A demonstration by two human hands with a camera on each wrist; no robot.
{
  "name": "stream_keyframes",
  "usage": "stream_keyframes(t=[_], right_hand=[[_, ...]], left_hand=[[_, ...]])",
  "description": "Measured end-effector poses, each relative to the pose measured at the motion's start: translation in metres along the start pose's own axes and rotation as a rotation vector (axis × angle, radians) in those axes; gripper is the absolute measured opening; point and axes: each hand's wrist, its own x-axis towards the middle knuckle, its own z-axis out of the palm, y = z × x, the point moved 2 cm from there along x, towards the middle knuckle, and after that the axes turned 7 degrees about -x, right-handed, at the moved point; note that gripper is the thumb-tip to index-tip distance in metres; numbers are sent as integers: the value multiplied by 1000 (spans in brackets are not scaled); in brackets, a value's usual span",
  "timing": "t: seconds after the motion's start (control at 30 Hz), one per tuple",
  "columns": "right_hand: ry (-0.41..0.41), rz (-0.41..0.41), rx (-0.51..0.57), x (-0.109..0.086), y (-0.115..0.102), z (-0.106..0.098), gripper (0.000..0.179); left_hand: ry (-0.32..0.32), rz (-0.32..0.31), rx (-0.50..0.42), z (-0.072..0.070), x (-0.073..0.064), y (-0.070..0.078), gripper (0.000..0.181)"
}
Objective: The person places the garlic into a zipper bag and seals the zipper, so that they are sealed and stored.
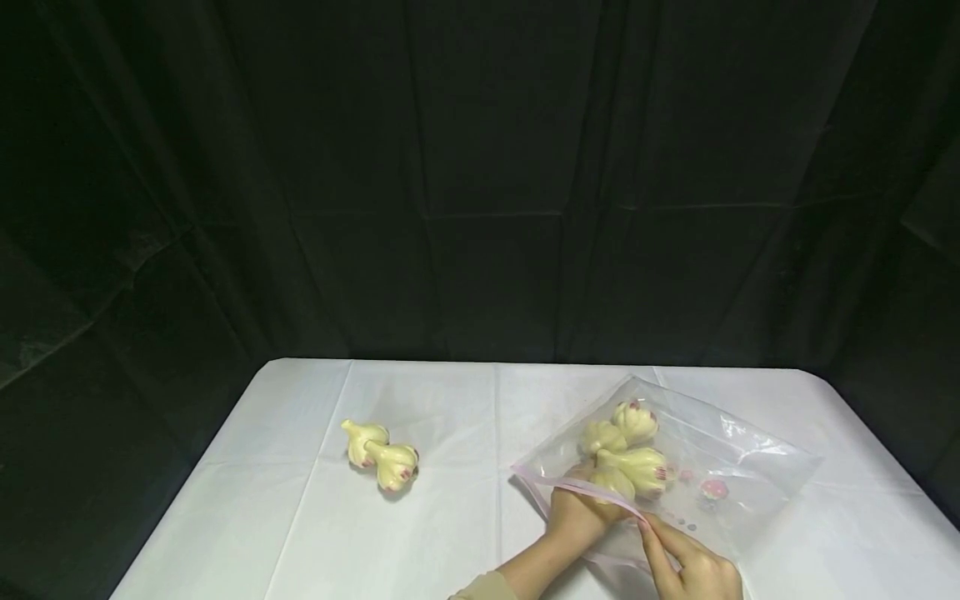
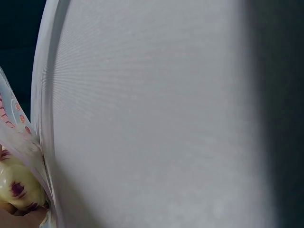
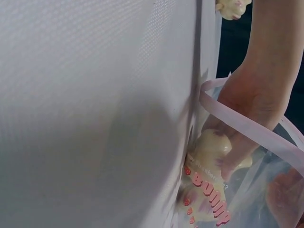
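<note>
A clear zip bag (image 1: pixel 757 467) with a pink rim lies on the right of the table, printed with small pink pictures. Reaching in through its mouth, my left hand (image 1: pixel 581 512) grips a garlic bulb (image 1: pixel 612 481); the right wrist view shows thumb and fingers about that bulb (image 3: pixel 213 145). Several more garlic bulbs (image 1: pixel 636 468) rest further inside the bag. My right hand (image 1: pixel 693 567) pinches the bag's pink rim between thumb and fingers, keeping the mouth raised over the left wrist. Purple-streaked garlic (image 2: pixel 21 185) also shows at the left wrist view's lower left corner.
Two garlic bulbs (image 1: pixel 393 465) lie against each other on the left half of the table. A white cloth (image 1: pixel 255 500) covers the table, and a dark curtain (image 1: pixel 480 183) hangs behind it.
</note>
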Motion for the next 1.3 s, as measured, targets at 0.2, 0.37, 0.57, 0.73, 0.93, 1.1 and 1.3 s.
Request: stream_keyframes(t=[0.2,0.37,0.57,0.73,0.93,1.1,1.3], right_hand=[[3,14,-13,0,-1,0,13],[5,34,-8,1,-2,0,12],[3,38,-8,3,-3,-1,12],[-6,50,-18,5,-4,-2,12],[-13,45,-13,5,-4,-2,12],[-15,45,-2,5,-4,-1,12],[-1,40,-9,5,-3,-2,13]], left_hand=[[12,-63,-108,-2,-1,-3,82],[42,-28,-229,-4,-2,-6,84],[-8,-19,-330,-8,-5,-9,84],[-27,-54,-448,-12,-12,-12,55],[-60,-110,-425,-23,-22,-16,66],[-70,-171,-381,-34,-25,-21,65],[-134,-195,-405,-45,-32,-23,67]])
